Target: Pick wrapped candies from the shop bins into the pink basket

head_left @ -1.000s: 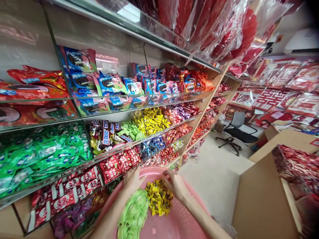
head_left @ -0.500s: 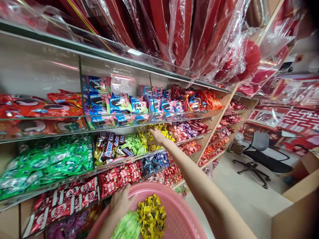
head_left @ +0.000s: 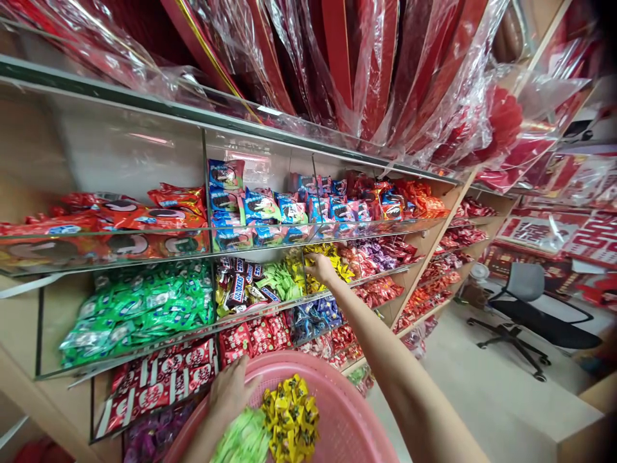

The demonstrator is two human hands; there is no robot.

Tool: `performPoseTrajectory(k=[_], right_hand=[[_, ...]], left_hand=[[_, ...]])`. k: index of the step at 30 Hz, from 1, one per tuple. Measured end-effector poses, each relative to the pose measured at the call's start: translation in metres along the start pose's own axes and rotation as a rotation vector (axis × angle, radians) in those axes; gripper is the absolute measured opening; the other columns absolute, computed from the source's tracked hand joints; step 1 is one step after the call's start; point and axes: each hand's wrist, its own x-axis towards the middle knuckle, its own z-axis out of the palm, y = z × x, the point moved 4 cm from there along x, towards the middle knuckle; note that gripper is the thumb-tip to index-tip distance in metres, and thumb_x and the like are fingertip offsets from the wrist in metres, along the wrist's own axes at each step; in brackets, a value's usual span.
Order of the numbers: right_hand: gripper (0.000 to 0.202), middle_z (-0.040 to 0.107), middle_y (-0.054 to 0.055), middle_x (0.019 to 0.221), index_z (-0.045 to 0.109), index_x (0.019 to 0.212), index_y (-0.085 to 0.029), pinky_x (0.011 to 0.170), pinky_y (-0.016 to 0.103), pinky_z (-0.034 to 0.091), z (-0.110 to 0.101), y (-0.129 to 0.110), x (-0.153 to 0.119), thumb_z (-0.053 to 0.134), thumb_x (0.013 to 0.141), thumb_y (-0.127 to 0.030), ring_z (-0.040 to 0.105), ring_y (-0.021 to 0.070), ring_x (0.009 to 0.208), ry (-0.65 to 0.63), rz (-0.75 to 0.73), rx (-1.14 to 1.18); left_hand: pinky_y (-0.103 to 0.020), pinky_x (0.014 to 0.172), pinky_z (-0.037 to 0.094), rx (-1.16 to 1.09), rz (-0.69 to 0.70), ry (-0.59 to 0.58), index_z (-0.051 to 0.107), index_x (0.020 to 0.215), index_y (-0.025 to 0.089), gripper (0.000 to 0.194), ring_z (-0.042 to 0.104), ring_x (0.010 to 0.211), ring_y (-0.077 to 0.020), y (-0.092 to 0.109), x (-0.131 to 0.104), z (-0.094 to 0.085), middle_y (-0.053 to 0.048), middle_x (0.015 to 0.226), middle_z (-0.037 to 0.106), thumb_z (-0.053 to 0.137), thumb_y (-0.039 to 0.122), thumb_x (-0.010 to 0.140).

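Note:
A pink plastic basket (head_left: 347,411) is at the bottom of the view, with yellow-wrapped candies (head_left: 290,418) and light-green packets (head_left: 243,437) inside. My left hand (head_left: 231,389) is closed over its left rim, thumb toward the inside. My right hand (head_left: 322,269) reaches forward to the shelf, at a heap of yellow-wrapped candies (head_left: 341,263) behind a clear divider. Its fingertips are partly hidden, and I cannot see what lies between them. Left of this heap are light-green packets (head_left: 284,283) and Snickers bars (head_left: 240,287).
Clear shelf fronts and dividers border the bins. Green packets (head_left: 144,308) fill a bin to the left. Blue cookie packs (head_left: 263,206) stand on the shelf above. Red plastic-wrapped goods (head_left: 380,71) hang over the top edge. An office chair (head_left: 535,315) stands at the right.
The view has turned slightly left, so the shelves appear farther right. My right hand stays at the yellow candies, its fingers a little lower among them. My left hand remains on the basket rim.

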Motion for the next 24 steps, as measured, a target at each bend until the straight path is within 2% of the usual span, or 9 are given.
performPoseTrajectory(k=[5, 11, 15, 18, 21, 24], right_hand=[[0.042, 0.067, 0.010, 0.102, 0.064, 0.104, -0.012, 0.086, 0.038, 0.047, -0.005, 0.016, 0.002, 0.066, 0.069, -0.036, 0.060, 0.0251, 0.097, 0.089, 0.090, 0.179], [0.055, 0.066, 0.014, 0.099, 0.062, 0.101, -0.004, 0.078, 0.036, 0.052, -0.010, 0.028, 0.006, 0.066, 0.064, -0.046, 0.063, 0.0244, 0.088, 0.187, 0.192, 0.402], [0.061, 0.063, 0.014, 0.105, 0.061, 0.103, -0.005, 0.066, 0.031, 0.056, -0.012, 0.034, 0.002, 0.068, 0.061, -0.048, 0.064, 0.0214, 0.079, 0.217, 0.239, 0.552], [0.064, 0.060, 0.016, 0.111, 0.060, 0.104, -0.006, 0.065, 0.030, 0.056, -0.018, 0.037, -0.001, 0.071, 0.056, -0.047, 0.064, 0.0198, 0.077, 0.241, 0.253, 0.641], [0.068, 0.058, 0.015, 0.114, 0.059, 0.107, -0.007, 0.070, 0.032, 0.055, -0.032, 0.037, -0.011, 0.073, 0.054, -0.047, 0.063, 0.0189, 0.079, 0.262, 0.257, 0.703], [0.066, 0.062, 0.010, 0.107, 0.058, 0.111, -0.010, 0.076, 0.033, 0.054, -0.051, 0.028, -0.040, 0.072, 0.057, -0.046, 0.063, 0.0172, 0.081, 0.263, 0.209, 0.755]], left_hand=[[-0.034, 0.091, 0.040, -0.009, 0.015, 0.013, 0.048, 0.124, 0.017, 0.054, 0.054, 0.111, -0.0244, -0.006, -0.003, 0.005, -0.012, 0.125, 0.056, 0.040, 0.045, 0.080], [-0.032, 0.090, 0.040, -0.022, -0.049, 0.032, 0.049, 0.122, 0.019, 0.051, 0.055, 0.110, -0.0236, -0.006, -0.013, 0.004, -0.010, 0.125, 0.057, 0.040, 0.046, 0.079], [-0.033, 0.085, 0.043, -0.011, -0.072, 0.043, 0.049, 0.121, 0.019, 0.052, 0.058, 0.104, -0.0247, -0.009, -0.021, 0.002, -0.011, 0.120, 0.060, 0.038, 0.047, 0.080], [-0.033, 0.083, 0.043, 0.001, -0.097, 0.068, 0.049, 0.121, 0.019, 0.052, 0.058, 0.104, -0.0253, -0.014, -0.025, -0.002, -0.012, 0.121, 0.059, 0.037, 0.049, 0.080], [-0.033, 0.083, 0.043, 0.015, -0.101, 0.076, 0.049, 0.121, 0.017, 0.052, 0.058, 0.103, -0.0251, -0.017, -0.029, -0.004, -0.012, 0.119, 0.060, 0.038, 0.048, 0.081], [-0.032, 0.080, 0.044, 0.033, -0.096, 0.085, 0.048, 0.120, 0.015, 0.051, 0.060, 0.100, -0.0249, -0.018, -0.031, -0.007, -0.012, 0.115, 0.062, 0.038, 0.046, 0.081]])
